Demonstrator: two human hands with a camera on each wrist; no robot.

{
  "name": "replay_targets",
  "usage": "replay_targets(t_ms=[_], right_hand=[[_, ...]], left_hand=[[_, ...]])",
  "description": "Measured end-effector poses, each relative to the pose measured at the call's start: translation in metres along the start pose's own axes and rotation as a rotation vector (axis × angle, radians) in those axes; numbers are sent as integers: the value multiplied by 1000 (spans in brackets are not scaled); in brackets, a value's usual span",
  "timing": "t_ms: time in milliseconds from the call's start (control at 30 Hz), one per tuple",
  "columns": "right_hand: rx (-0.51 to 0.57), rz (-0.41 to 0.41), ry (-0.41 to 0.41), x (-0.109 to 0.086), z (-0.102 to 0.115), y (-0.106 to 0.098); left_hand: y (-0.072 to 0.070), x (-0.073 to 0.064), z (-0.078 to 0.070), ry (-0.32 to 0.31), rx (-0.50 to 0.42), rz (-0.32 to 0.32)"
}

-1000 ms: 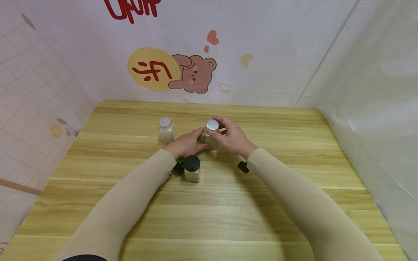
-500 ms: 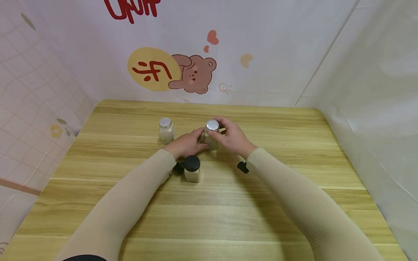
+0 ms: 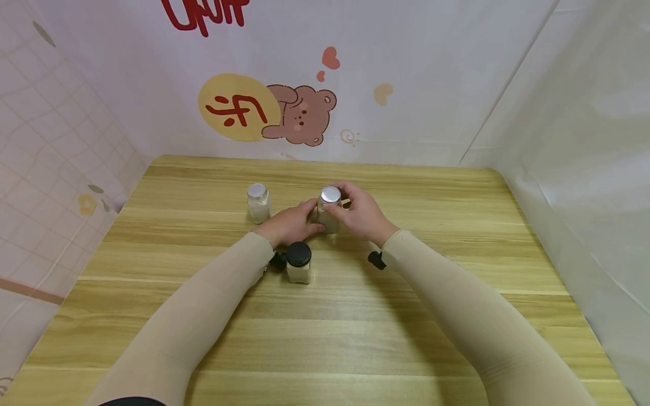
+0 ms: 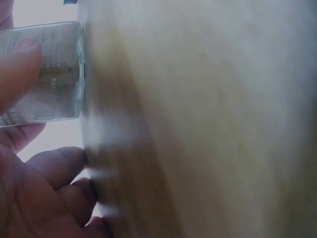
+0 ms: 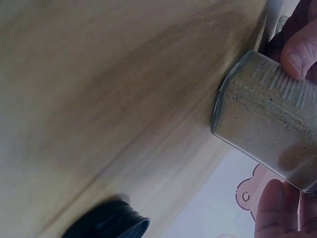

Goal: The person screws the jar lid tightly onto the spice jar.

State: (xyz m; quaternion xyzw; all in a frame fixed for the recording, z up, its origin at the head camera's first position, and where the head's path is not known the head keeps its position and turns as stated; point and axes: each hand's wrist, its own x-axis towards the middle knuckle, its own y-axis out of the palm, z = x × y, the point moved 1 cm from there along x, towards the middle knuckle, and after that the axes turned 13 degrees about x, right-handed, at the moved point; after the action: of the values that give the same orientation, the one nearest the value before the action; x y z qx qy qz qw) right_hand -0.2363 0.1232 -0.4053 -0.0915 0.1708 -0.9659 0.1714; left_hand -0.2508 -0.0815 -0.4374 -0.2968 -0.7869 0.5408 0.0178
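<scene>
A square glass jar (image 3: 328, 219) with a shiny silver top stands upright on the table between both hands. Close up in the right wrist view, the jar (image 5: 267, 109) holds speckled brownish powder and bears pale print. My left hand (image 3: 289, 224) grips its lower part, thumb in front. My right hand (image 3: 367, 214) pinches it near the top, thumb on the near side and fingers behind. In the left wrist view a thumb presses on the printed side of the jar (image 4: 54, 74), and other fingers touch the table.
A second silver-topped jar (image 3: 259, 204) stands left of my left hand. A black-lidded jar (image 3: 298, 265) is in front, close to the left wrist. On the wooden table (image 3: 325, 338), a round black ridged thing like a lid (image 5: 106, 220) lies low in the right wrist view.
My right wrist has shifted very slightly left. Otherwise the hands and jars stay where they were.
</scene>
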Motion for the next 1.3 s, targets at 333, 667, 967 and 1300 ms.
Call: replay_targets(t_ms=[333,667,967,1300], right_hand=[[11,23,-49,1,-1,-2],[20,-25,-31,2,-3,2],[23,1,-35,-1,-1,0],[51,-10,-36,-1,-2,1]], left_hand=[[1,1,1,-2,8,-11],[1,0,0,-3,1,-6],[0,0,0,-5,5,-7],[0,0,0,-8,6,-11]])
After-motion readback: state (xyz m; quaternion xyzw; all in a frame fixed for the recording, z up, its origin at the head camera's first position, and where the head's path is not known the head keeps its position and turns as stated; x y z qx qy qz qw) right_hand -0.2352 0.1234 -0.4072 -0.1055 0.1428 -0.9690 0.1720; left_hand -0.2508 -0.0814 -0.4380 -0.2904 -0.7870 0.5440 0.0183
